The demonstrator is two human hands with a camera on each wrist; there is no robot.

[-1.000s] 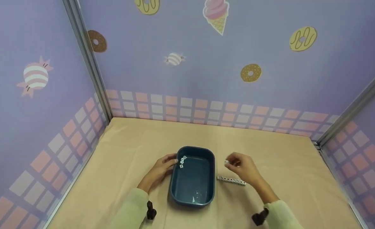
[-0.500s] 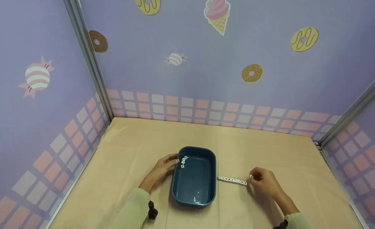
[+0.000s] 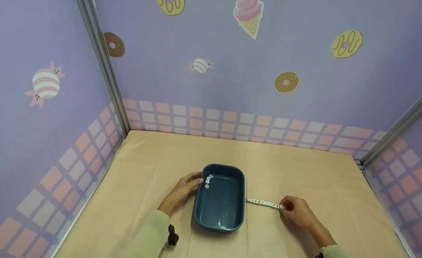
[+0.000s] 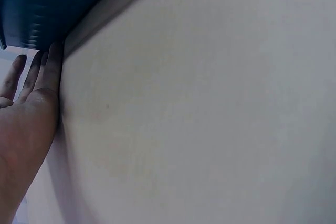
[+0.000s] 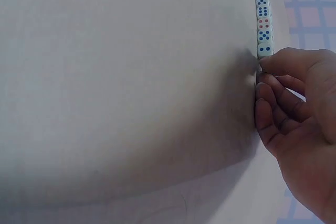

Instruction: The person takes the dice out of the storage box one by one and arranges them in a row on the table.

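Observation:
A deep blue tray (image 3: 219, 204) holds several small white dice (image 3: 208, 181) by its upper left wall. My left hand (image 3: 180, 191) grips the tray's left side, thumb at the rim; the left wrist view shows its other fingers extended against the tray's outside. Right of the tray a straight row of white dice (image 3: 264, 203) lies on the cloth. My right hand (image 3: 300, 214) pinches a die (image 3: 281, 206) between thumb and forefinger at the row's right end. In the right wrist view the fingertips mostly hide that die, and red and blue pips show on the row (image 5: 263, 24).
A beige cloth (image 3: 168, 154) covers the table. Purple walls with sweet and doughnut pictures (image 3: 286, 82) stand behind and at both sides, with metal posts (image 3: 107, 68) at the corners.
My right hand has moved right and then down with a die, bringing it from the air to the row's right end. My left hand has stayed at the tray.

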